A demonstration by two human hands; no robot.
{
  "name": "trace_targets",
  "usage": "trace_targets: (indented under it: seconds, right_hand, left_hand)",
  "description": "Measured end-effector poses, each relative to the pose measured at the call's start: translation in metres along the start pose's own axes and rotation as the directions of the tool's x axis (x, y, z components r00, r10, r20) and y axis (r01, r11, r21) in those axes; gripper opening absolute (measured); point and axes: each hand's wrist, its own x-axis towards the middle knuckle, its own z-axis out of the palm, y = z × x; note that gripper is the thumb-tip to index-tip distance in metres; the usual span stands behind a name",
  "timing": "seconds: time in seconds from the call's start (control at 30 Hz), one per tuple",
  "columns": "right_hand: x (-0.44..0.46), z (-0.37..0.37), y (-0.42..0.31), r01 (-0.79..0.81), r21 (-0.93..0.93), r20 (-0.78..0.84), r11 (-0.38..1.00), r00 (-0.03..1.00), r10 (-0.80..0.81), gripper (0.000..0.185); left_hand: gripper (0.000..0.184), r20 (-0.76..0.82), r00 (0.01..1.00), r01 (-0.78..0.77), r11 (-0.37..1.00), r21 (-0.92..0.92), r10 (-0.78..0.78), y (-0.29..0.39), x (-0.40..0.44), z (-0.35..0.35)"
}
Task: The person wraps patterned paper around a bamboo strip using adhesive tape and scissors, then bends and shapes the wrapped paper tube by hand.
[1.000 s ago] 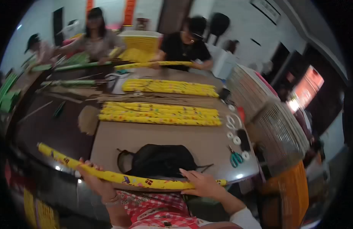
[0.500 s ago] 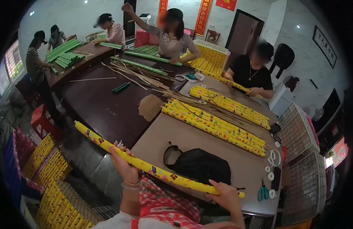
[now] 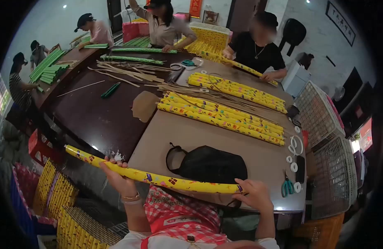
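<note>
A long yellow patterned tube (image 3: 158,179) lies across in front of me, above the table's near edge. My left hand (image 3: 119,178) is wrapped round it left of its middle, and the left end sticks out past that hand. At the right end my right hand (image 3: 254,194) grips the tube, thumb and fingers round it. Behind the tube a black cloth bag (image 3: 212,164) with a strap rests on the brown board (image 3: 146,143). Farther back lies a bundle of yellow tubes (image 3: 224,120), and behind it a second bundle (image 3: 237,91).
Teal scissors (image 3: 287,187) and white tape rolls (image 3: 294,167) lie at the board's right edge. Brown strips (image 3: 129,72) cross the table. A person in black (image 3: 258,54) holds a yellow tube opposite. Wire crates (image 3: 332,174) stand right, a red stool (image 3: 40,147) left.
Since half a second ago, my right hand has slid to the tube's right end, and the tube lies more level. The camera view has shifted too.
</note>
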Motion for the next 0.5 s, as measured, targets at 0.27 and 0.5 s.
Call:
trace_targets:
  seconds: [0.27, 0.5]
  right_hand:
    - [0.009, 0.006, 0.045, -0.175, -0.211, -0.420, 0.962, 0.905, 0.072, 0.057]
    - [0.045, 0.011, 0.064, 0.010, 0.798, -0.409, 0.603, 0.743, 0.530, 0.062]
  left_hand:
    - [0.025, 0.005, 1.000, -0.029, 1.000, 0.007, 0.029, 0.004, 0.026, -0.023]
    - [0.043, -0.053, 0.998, 0.044, 0.970, 0.239, -0.033, -0.023, 0.056, -0.043]
